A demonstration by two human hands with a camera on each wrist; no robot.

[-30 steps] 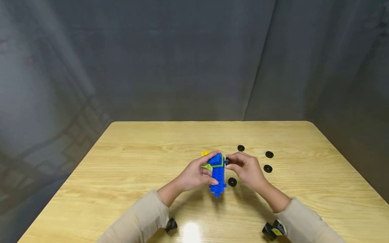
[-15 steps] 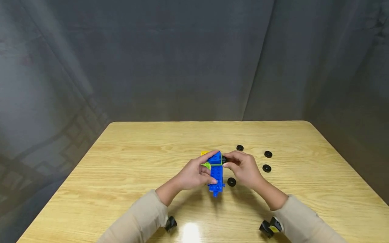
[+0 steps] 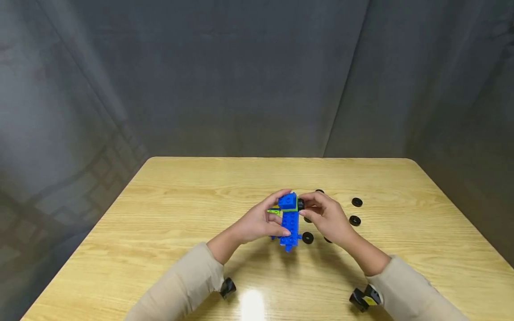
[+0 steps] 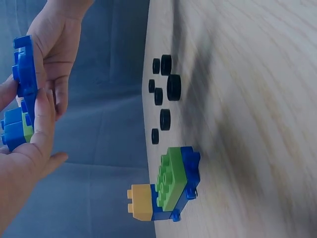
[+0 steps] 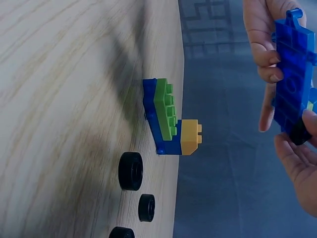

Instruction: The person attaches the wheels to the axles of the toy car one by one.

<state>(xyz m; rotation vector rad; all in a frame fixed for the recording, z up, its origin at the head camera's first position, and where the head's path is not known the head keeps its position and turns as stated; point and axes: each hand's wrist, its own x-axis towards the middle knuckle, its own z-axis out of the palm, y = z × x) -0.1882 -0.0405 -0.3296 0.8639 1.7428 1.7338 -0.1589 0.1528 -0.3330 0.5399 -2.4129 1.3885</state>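
Observation:
In the head view my left hand [image 3: 261,221] grips a toy car body [image 3: 291,228] of blue building bricks, raised over the table. Its far end carries a sloped blue brick [image 3: 287,201] above a thin green layer. With thumb and fingertips, my right hand [image 3: 327,218] pinches a black wheel [image 3: 301,204] against the body's right side, at that far end. The right wrist view shows the body's underside [image 5: 291,74] and the same wheel [image 5: 299,133] at its lower corner. Pegs [image 3: 299,237] without wheels stick out near the end closest to me.
A second brick car, with blue base, green brick [image 4: 172,178] and yellow brick [image 4: 141,202], stands on the wooden table [image 3: 180,191], mostly hidden behind my left hand in the head view. Several loose wheels [image 3: 355,220] lie around my right hand. Grey curtain [image 3: 225,89] hangs behind.
The wheel in my right hand has closed the gap to the car body, covering the peg that showed earlier. Both hands have risen slightly with the body, uncovering more wheels.

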